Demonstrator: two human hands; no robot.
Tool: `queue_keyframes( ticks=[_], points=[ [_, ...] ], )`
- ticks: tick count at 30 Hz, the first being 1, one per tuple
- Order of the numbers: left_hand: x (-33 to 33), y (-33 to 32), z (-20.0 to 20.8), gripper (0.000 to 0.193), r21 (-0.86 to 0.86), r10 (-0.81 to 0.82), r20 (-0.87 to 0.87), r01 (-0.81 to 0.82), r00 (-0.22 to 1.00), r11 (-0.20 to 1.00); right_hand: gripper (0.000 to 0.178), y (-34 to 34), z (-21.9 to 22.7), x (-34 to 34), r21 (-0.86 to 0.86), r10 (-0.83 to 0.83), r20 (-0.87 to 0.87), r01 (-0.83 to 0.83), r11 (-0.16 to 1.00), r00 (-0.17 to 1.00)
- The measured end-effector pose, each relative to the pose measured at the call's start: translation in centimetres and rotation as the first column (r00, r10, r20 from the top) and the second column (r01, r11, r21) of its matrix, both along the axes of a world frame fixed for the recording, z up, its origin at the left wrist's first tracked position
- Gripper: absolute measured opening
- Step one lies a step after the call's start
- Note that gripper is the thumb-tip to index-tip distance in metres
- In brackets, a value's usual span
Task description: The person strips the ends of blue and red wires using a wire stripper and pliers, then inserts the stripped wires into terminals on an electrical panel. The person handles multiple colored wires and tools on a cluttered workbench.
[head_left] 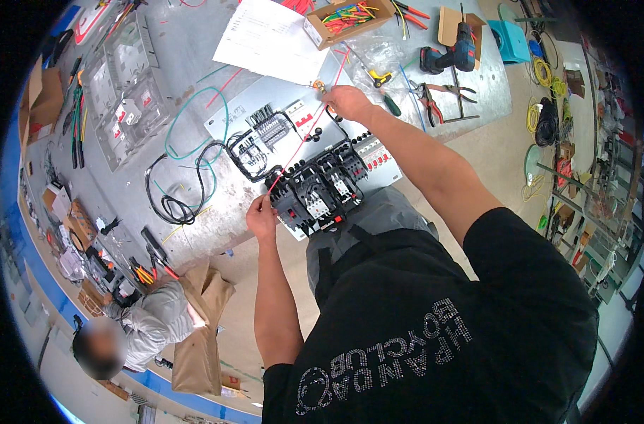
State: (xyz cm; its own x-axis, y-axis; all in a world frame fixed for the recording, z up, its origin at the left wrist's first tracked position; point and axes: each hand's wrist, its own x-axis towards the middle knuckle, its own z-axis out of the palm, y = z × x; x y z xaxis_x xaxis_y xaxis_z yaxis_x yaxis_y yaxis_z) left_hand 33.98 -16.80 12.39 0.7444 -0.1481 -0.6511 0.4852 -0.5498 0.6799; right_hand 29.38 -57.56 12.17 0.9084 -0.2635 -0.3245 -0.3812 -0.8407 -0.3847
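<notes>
Head view. Person stood at a grey counter [195, 42], both arms reaching over a pale mounting panel [265, 99] lying flat on it. A red wire [297, 145] ran taut and slanted between the two hands, crossing above the panel.

Left hand [262, 215] sat at the panel's near edge, fingers pinched on the lower end of the red wire, just beside a row of black contactors [315, 191]. Right hand [347, 102] was up at the panel's far edge, fingers closed on the wire's upper end, where something small and yellowish showed; could not tell what it was.

On the panel: the contactors near the person, a block of breakers [371, 152] to their right, a smaller cluster of parts [255, 152] with black cabling to their left. Black cable [173, 198] coiled off the panel's left side, a green wire [195, 120] looped beside it.

Further back on the counter: white paper sheet [272, 39], open cardboard box [347, 21] of coloured wire bits, blue drill [449, 56], pliers [442, 92] near it. Clear plastic enclosures [127, 92] lay at far left.

Another person in grey [156, 321] crouched on the floor, lower left, well apart.
</notes>
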Motion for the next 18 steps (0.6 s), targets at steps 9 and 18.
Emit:
queue_keyframes(
  ticks=[9, 18],
  points=[
    [0.01, -0.03, 0.06, 0.023, -0.005, 0.006, -0.004, -0.006, 1.000, 1.000, 0.019, -0.33, -0.40, 0.35, 0.030, -0.003, -0.019, 0.003, 1.000, 1.000],
    [-0.10, 0.21, -0.40, 0.023, -0.032, 0.020, 0.008, -0.020, 1.000, 0.999, 0.020, -0.37, -0.76, 0.46, 0.068, -0.056, -0.020, 0.057, 0.996, 0.998]
  ],
)
